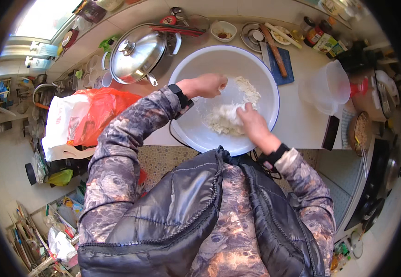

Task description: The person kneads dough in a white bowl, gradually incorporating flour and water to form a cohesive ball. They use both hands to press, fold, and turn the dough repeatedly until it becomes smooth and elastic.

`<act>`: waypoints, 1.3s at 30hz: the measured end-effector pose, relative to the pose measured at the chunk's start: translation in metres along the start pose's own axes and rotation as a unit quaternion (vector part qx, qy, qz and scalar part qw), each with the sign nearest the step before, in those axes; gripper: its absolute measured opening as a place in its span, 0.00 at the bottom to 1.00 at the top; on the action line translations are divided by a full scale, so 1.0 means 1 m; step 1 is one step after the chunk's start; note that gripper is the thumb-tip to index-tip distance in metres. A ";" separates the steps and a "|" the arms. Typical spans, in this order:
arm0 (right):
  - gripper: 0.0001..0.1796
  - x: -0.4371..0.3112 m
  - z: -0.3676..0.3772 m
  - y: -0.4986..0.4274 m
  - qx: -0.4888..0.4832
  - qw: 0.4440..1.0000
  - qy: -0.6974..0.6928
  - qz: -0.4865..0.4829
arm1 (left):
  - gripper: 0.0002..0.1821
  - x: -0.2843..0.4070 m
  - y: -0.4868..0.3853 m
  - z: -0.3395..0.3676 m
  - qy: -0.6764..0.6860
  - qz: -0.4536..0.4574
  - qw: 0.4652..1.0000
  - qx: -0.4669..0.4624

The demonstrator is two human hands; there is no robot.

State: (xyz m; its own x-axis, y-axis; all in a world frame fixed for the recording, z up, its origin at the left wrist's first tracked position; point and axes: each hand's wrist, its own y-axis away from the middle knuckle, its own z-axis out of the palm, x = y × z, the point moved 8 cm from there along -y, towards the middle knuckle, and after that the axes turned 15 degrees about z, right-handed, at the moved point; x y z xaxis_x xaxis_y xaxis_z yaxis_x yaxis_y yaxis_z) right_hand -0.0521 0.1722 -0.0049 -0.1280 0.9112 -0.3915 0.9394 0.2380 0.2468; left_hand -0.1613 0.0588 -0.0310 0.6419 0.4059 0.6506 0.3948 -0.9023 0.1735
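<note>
A large white basin (200,138) with a blue rim stands on the counter before me. Loose white flour (230,114) lies heaped near the basin's middle, with rougher, lumpy flour mixture (248,90) on the far right side. My right hand (256,126) reaches in over the near right part, its fingertips at the white heap; blur hides whether they grip any. My left hand (210,85) hangs over the left half with its fingers curled inward. What may lie inside those fingers is hidden. Black bands circle both wrists.
A lidded steel pot (138,55) stands behind left, chopsticks (179,30) across its edge. Nearer left sits a red and white bag (83,117). At right are a blue cutting board (285,67) with a rolling pin (276,52) and a clear plastic container (330,86).
</note>
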 end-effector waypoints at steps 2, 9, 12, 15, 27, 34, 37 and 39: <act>0.13 -0.018 -0.006 0.031 0.044 0.996 -0.016 -0.073 | 0.13 0.032 -0.012 0.000 -0.113 0.144 0.982 0.047; 0.10 -0.024 -0.007 0.039 0.052 0.993 -0.022 -0.106 | 0.09 0.082 -0.068 0.054 -0.253 0.516 0.818 0.021; 0.09 -0.019 -0.009 0.039 0.074 0.992 -0.046 -0.086 | 0.12 0.008 -0.056 0.014 -0.225 0.317 0.920 0.050; 0.09 -0.007 -0.007 0.034 0.106 0.992 -0.054 -0.037 | 0.14 -0.045 -0.003 0.010 -0.239 0.063 0.968 0.028; 0.13 0.056 -0.049 -0.064 0.172 0.963 -0.168 0.123 | 0.17 -0.054 0.045 0.036 -0.046 -0.235 0.970 0.036; 0.09 0.038 -0.055 -0.039 0.176 0.978 0.019 0.106 | 0.24 0.042 0.033 0.119 -0.136 -0.076 0.975 -0.156; 0.07 0.022 -0.028 -0.032 0.066 0.997 -0.009 0.023 | 0.23 0.021 0.047 0.083 0.019 -0.140 0.988 -0.070; 0.08 0.008 0.005 -0.033 -0.011 1.000 0.005 -0.027 | 0.25 0.006 0.063 0.049 -0.063 -0.168 0.984 -0.009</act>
State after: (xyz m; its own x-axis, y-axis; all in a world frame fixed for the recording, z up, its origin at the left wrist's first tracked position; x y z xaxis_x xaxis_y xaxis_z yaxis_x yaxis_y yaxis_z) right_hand -0.0821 0.1696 -0.0208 -0.1816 0.9005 -0.3951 0.9236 0.2941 0.2458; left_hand -0.1005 0.0116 -0.0524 0.5545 0.6954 0.4571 0.5872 -0.7161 0.3773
